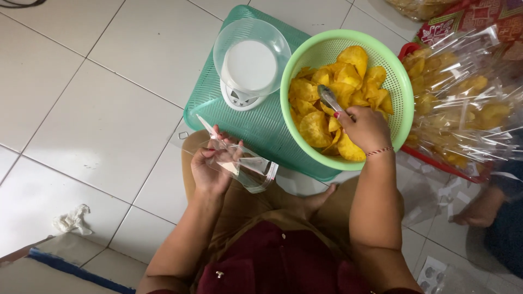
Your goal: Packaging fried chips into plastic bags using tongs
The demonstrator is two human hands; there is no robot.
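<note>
The right hand (368, 128) is closed on metal tongs (330, 99), tips buried among yellow chips (327, 103) in the green bowl (401, 81). The left hand (210, 166) pinches a clear bag (248, 166), held low and left of the bowl, mouth toward it.

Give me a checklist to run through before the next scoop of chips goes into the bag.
1. Clear plastic bag held in the left hand: ok.
2. Bag mouth open wide enough to take chips: cannot tell; the film looks flat and creased.
3. Metal tongs gripped in the right hand: ok.
4. Chips caught in the tongs: cannot tell; the tip lies among the yellow chips.
5. Green basket stocked with chips: ok.
6. White kitchen scale with its clear bowl free for weighing: ok, nothing in it.
</note>
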